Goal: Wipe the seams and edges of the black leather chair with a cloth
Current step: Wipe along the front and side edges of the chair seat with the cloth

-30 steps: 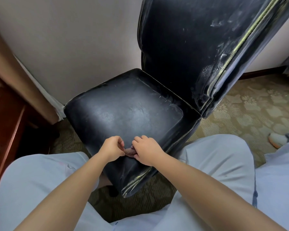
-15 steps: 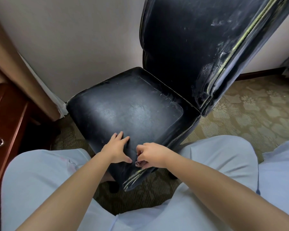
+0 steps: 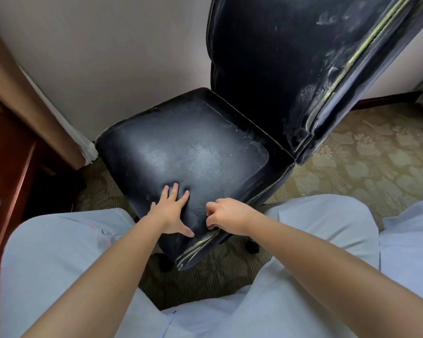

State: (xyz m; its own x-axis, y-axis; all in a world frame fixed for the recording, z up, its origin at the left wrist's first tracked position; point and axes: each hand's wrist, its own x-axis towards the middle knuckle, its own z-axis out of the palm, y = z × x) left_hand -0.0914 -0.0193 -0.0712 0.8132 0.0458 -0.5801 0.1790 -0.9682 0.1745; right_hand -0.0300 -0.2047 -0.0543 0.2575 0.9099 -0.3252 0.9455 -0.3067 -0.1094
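The worn black leather chair (image 3: 195, 152) shows greyish scuffs and yellow-green edge piping. The carpet (image 3: 366, 162) is olive-beige with a pale floral pattern. The trousers (image 3: 327, 230) are light blue, the wall (image 3: 112, 52) off-white, the wooden cabinet (image 3: 7, 167) reddish-brown.

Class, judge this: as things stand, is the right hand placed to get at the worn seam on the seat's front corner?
Probably yes. The right hand is curled right above the worn seam, with nothing between them; the left hand presses flat on the seat, off to one side.

Plain pale wall (image 3: 108, 57), patterned carpet (image 3: 366, 162), reddish wooden cabinet (image 3: 7, 162) at left.
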